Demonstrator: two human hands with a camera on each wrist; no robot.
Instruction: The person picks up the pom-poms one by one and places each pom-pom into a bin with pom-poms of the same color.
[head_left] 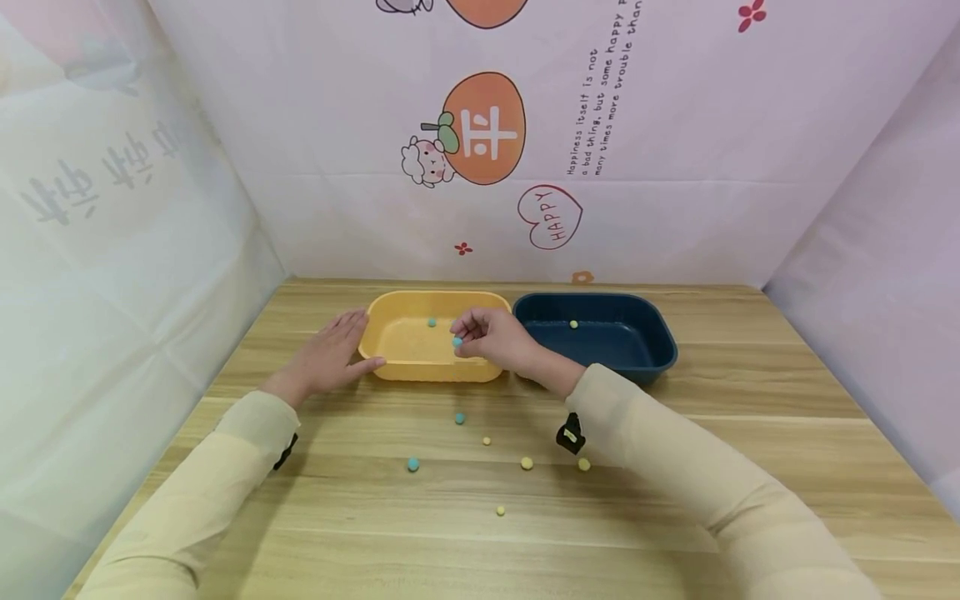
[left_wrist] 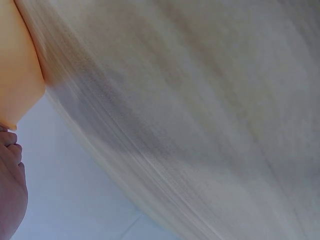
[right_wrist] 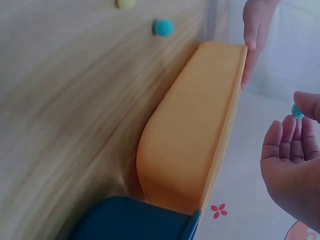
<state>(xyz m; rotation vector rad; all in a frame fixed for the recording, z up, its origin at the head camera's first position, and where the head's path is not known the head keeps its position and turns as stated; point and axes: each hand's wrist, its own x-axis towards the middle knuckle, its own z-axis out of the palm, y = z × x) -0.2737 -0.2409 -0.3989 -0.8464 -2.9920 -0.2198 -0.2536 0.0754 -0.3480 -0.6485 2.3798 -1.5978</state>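
Over the right part of a yellow bin (head_left: 420, 371), my right hand (head_left: 491, 337) pinches a small blue ball (head_left: 457, 342) between thumb and fingertips. The right wrist view shows the same blue ball (right_wrist: 297, 111) in the fingers, above the bin's rim. My left hand (head_left: 330, 354) rests with straight fingers against the bin's left end, its thumb at the front rim. Another blue ball (head_left: 432, 322) lies inside the yellow bin. Beside it stands a dark blue bin (head_left: 652, 354) with a yellow ball (head_left: 573, 324) in it. The left wrist view shows mostly tabletop.
On the wooden table (head_left: 337, 525) in front of the bins lie two blue balls, one (head_left: 460, 418) nearer the yellow bin and one (head_left: 413, 465) further left. Several yellow balls, among them one (head_left: 527, 463), are scattered to the right. A printed cloth (head_left: 337, 208) hangs behind.
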